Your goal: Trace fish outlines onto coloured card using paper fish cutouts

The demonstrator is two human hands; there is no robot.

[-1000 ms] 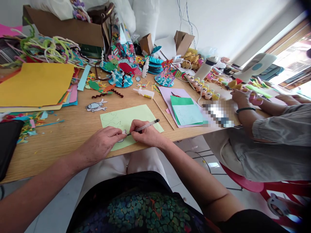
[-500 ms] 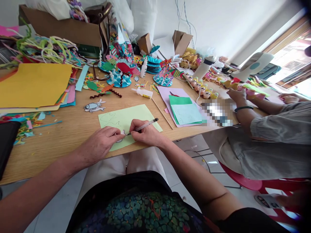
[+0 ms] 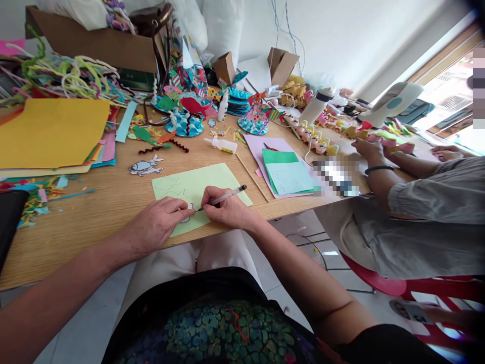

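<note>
In the head view little has changed over the last second: the left hand [image 3: 161, 222] and right hand [image 3: 227, 212] stay where they were at the near edge of the table [image 3: 94, 217], the pen tip has barely crept along, and the whole scene sits slightly more to the left in the picture. At the right, a co-worker's hand [image 3: 369, 150] with a dark wristband has shifted a little among the small pink and yellow pieces. The right hand is closed around a pen [image 3: 223, 197], pinched between thumb and fingers, its barrel slanting up to the right and its tip down on the light green sheet [image 3: 212, 179]. The left hand grips nothing; its fingers lie loosely bent and press a small white cutout [image 3: 188, 208] flat onto the sheet, right beside the pen tip. The sheet lies near the table's front edge, slightly turned, its near corner hidden under the hands; faint pencilled outlines show on its left part. Just beyond its left corner lies a drawn fish cutout [image 3: 146, 166], with a glue bottle [image 3: 223, 145] further back and a thin wooden stick [image 3: 252, 178] along its right side.
</note>
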